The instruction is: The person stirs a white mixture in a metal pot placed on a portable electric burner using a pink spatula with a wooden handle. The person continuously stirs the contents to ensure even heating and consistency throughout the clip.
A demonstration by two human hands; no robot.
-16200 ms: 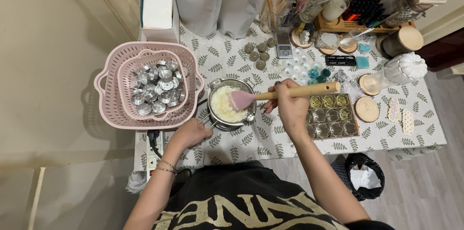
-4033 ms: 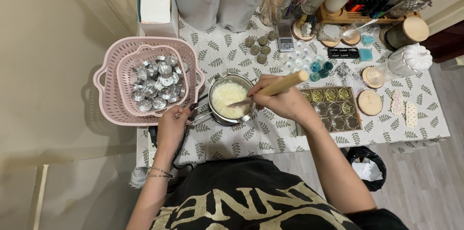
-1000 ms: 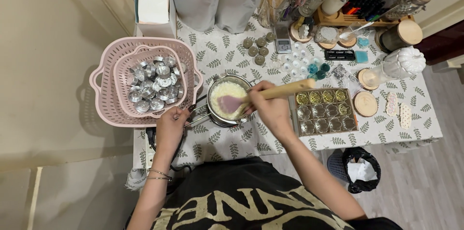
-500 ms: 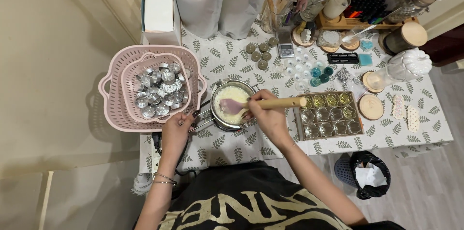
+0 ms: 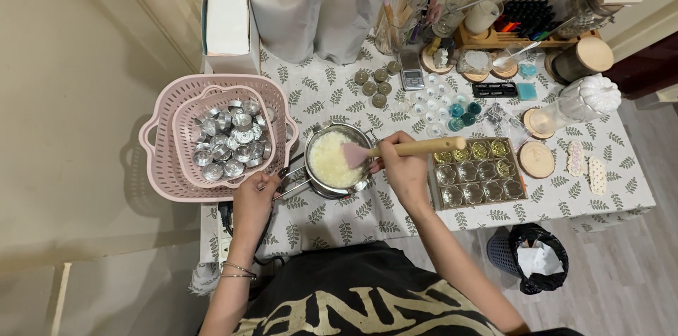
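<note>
Your right hand point(image 5: 404, 170) is wrapped tight around the wooden handle of the spatula point(image 5: 406, 149). The handle lies flat and points to the right, over toward the tray of small moulds point(image 5: 477, 173). The pink blade end points left and sits in the pot point(image 5: 333, 161), down in the pale, lumpy wax. So the pot is just to the left of your right fingers, very near. Your left hand point(image 5: 252, 202) is lower and to the left, with its fingers closed on the pot's long handle, which sticks out toward you and to the left. Beside that hand is the pink basket point(image 5: 161, 166), full of little shiny metal cups point(image 5: 229, 142). The pot sits between your two hands, on the cloth with the leaf pattern point(image 5: 339, 219).
</note>
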